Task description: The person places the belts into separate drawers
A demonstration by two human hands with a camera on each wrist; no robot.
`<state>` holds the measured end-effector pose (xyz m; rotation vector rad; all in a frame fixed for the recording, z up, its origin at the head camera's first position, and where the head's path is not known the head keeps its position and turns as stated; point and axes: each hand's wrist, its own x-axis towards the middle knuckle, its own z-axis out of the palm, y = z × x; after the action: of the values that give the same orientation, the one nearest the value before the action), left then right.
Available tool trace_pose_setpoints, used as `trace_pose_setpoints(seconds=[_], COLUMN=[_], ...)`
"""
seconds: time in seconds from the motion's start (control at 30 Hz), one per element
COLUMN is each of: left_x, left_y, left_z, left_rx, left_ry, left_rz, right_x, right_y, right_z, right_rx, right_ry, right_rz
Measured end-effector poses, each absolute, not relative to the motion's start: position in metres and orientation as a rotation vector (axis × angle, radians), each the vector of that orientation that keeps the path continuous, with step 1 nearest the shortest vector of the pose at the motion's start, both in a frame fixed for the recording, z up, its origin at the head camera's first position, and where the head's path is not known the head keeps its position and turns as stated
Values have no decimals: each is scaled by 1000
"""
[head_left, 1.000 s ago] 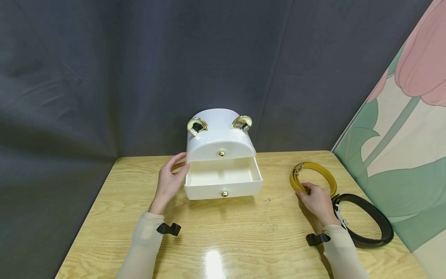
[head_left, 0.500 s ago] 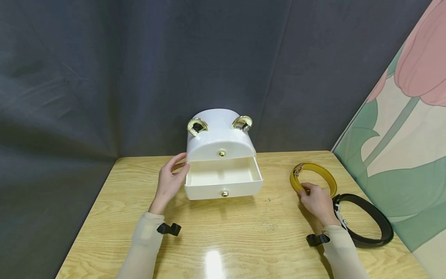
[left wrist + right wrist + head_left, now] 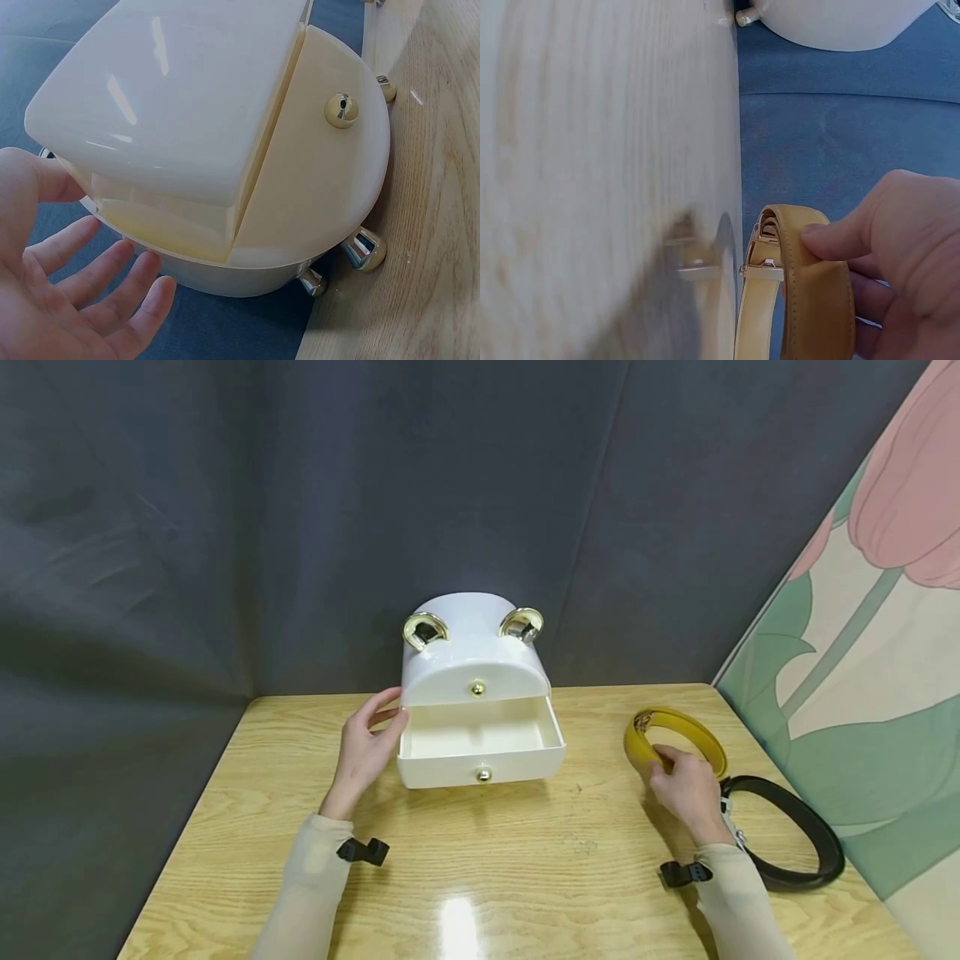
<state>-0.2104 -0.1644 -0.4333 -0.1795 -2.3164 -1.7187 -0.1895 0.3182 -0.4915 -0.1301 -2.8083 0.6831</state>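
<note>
A small white drawer box (image 3: 474,647) with two gold-rimmed ears stands at the back middle. Its lower drawer (image 3: 480,770), with a gold knob, is pulled out and shows a bare inside. My left hand (image 3: 367,752) is at the box's left side, thumb and fingertips at its edge; the left wrist view shows the fingers (image 3: 150,300) spread and loose. On the right, my right hand (image 3: 686,785) pinches the near left side of a coiled yellow belt (image 3: 686,722). The right wrist view has the thumb on the outer face of the strap (image 3: 810,300), beside the metal buckle (image 3: 763,270).
A coiled black belt (image 3: 813,831) with a silver buckle lies to the right, partly behind my right wrist. The wooden table (image 3: 510,868) meets a dark curtain (image 3: 337,527) at the back and a floral panel (image 3: 885,693) on the right.
My right hand has risen slightly, and the side of the yellow belt it pinches has tipped up. My left hand and the drawer box have kept their places.
</note>
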Motion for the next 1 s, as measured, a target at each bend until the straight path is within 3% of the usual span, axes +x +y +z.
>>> trace_pose_setpoints(seconds=[1.0], left_x=[-209], left_y=[-164], left_z=[-431], left_rx=[-172], left_ry=[-2318], left_rz=[-1721], right_x=[-185], right_y=[310], right_z=[-472], right_rx=[39], right_ry=[-2514], right_rz=[592])
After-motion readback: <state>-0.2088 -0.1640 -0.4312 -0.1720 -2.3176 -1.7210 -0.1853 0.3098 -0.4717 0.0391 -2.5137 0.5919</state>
